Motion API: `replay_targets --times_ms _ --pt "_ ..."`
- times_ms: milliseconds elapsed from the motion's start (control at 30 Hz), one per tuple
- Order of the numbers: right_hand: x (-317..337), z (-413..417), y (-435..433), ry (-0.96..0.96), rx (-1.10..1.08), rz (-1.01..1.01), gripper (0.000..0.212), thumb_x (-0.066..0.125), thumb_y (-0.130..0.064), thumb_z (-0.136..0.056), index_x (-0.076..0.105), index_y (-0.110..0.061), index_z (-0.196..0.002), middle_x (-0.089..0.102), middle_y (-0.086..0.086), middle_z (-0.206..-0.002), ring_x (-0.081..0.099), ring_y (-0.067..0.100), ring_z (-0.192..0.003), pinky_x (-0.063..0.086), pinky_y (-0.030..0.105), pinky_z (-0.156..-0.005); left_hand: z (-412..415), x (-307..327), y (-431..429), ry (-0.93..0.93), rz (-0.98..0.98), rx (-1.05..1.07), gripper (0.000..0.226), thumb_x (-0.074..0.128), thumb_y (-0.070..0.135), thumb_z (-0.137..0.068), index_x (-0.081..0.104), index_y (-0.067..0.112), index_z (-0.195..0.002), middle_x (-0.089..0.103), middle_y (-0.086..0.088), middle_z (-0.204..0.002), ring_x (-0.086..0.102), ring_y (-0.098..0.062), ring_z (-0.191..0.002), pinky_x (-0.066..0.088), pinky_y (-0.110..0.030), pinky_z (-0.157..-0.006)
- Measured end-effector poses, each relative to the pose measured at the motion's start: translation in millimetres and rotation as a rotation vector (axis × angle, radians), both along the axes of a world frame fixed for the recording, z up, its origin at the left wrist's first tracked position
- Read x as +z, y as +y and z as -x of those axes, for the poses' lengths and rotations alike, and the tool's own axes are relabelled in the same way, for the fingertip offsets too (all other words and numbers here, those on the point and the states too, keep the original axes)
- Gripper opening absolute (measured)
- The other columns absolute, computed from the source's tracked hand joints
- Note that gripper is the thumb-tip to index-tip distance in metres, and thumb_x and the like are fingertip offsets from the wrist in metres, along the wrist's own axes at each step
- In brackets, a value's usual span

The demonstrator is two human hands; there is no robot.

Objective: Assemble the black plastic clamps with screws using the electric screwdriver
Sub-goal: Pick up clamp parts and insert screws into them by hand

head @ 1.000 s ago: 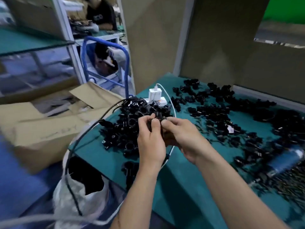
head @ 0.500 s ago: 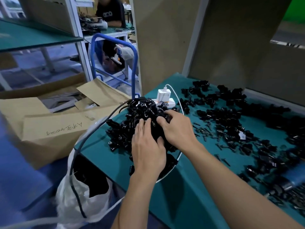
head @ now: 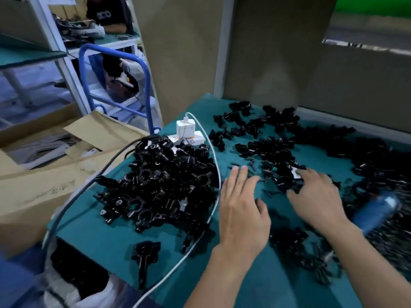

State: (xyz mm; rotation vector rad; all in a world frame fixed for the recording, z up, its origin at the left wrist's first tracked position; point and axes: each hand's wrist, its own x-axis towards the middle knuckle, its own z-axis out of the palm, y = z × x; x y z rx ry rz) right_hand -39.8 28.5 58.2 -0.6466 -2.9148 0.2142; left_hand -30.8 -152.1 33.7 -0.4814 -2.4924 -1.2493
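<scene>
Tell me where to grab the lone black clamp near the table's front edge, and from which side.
Pinch the lone black clamp by its narrow stem, from above, thumb and finger across its sides. It lies flat, stem pointing at the front edge of the table, apart from the pile, so nothing crowds it. The left hand is nearer.

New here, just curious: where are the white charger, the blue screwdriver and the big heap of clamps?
white charger (head: 184, 128): head view, on its front face.
blue screwdriver (head: 375, 213): head view, on its blurred blue body.
heap of clamps (head: 164, 181): head view, middle of the pile.
</scene>
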Motion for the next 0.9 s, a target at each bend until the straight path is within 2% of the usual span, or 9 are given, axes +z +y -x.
replay_targets --times_ms 100,233,300,367,467,600,767,833,900 --pt "2 -3 36 -0.202 -0.095 0.009 0.073 0.064 -0.052 -0.095 0.041 -0.014 -0.154 0.057 0.012 -0.144 0.049 0.035 -0.135 0.046 0.046 -0.107 16 -6 40 -0.128 0.027 -0.134 0.052 0.056 0.016 -0.101 0.049 0.026 -0.151 0.027 0.009 -0.17 0.002 -0.001 -0.157 -0.007 -0.019 -0.122" --pt "-1 -6 66 -0.35 0.017 0.037 0.066 0.065 -0.051 -0.097 0.047 -0.021 -0.152 0.057 0.006 -0.147 0.054 0.023 -0.133 0.049 0.039 -0.106 46 -9 80 -0.259 0.025 -0.194 0.055 0.059 0.014 -0.1 0.048 0.028 -0.152 0.03 0.01 -0.168 0.009 -0.005 -0.158 0.004 -0.024 -0.126" --pt "3 -6 78 -0.276 0.002 0.158 0.06 0.067 -0.046 -0.097 0.048 -0.028 -0.151 0.078 0.004 -0.103 0.072 0.006 -0.083 0.058 0.028 -0.07 60 -12 94 -0.346 0.035 -0.213 0.062 0.061 0.017 -0.1 0.039 0.032 -0.156 0.033 0.01 -0.167 0.025 -0.014 -0.155 0.025 -0.038 -0.128" --pt "4 -1 89 -0.161 -0.043 0.217 0.055 0.067 -0.041 -0.098 0.048 -0.031 -0.149 0.073 0.002 -0.073 0.06 0.008 -0.047 0.049 0.027 -0.046 70 -16 105 -0.407 0.085 -0.217 0.075 0.064 0.023 -0.1 0.022 0.034 -0.161 0.041 0.008 -0.161 0.051 -0.024 -0.136 0.045 -0.044 -0.112" --pt "0 19 97 -0.046 -0.01 0.204 0.057 0.061 -0.028 -0.101 0.041 -0.03 -0.154 0.07 0.006 -0.08 0.061 0.018 -0.06 0.045 0.034 -0.051 77 -22 114 -0.336 0.202 -0.225 0.066 0.063 0.024 -0.101 0.03 0.036 -0.157 0.053 0.009 -0.15 0.062 -0.024 -0.115 0.051 -0.044 -0.101" --pt "-3 57 90 -0.123 0.057 0.2 0.05 0.058 -0.027 -0.101 0.046 -0.03 -0.149 0.068 0.015 -0.119 0.061 0.034 -0.105 0.052 0.042 -0.084 82 -27 113 -0.257 0.17 -0.278 0.038 0.059 0.014 -0.101 0.063 0.035 -0.133 0.057 0.017 -0.138 0.061 -0.016 -0.112 0.051 -0.035 -0.098" --pt "-4 71 91 -0.134 0.013 0.281 0.031 0.067 -0.019 -0.098 0.058 -0.024 -0.127 0.071 0.007 -0.098 0.061 0.024 -0.078 0.048 0.034 -0.066 86 -29 108 -0.249 0.093 -0.205 0.027 0.063 0.017 -0.099 0.068 0.036 -0.118 0.061 0.014 -0.119 0.055 -0.016 -0.077 0.051 -0.031 -0.079" --pt "-4 63 92 -0.143 0.016 0.319 0.031 0.062 -0.012 -0.1 0.06 -0.025 -0.128 0.071 0.008 -0.097 0.065 0.022 -0.075 0.055 0.037 -0.066 83 -26 108 -0.251 0.127 -0.171 0.031 0.064 0.023 -0.099 0.064 0.034 -0.128 0.062 0.011 -0.128 0.062 -0.021 -0.094 0.053 -0.038 -0.095" --pt "-3 49 93 0.019 -0.036 0.356 0.028 0.06 -0.01 -0.1 0.067 -0.026 -0.122 0.073 0.005 -0.104 0.068 0.017 -0.077 0.057 0.031 -0.066 79 -23 109 -0.188 0.169 -0.135 0.045 0.062 0.03 -0.099 0.055 0.03 -0.143 0.059 0.009 -0.14 0.054 -0.018 -0.126 0.043 -0.038 -0.114"
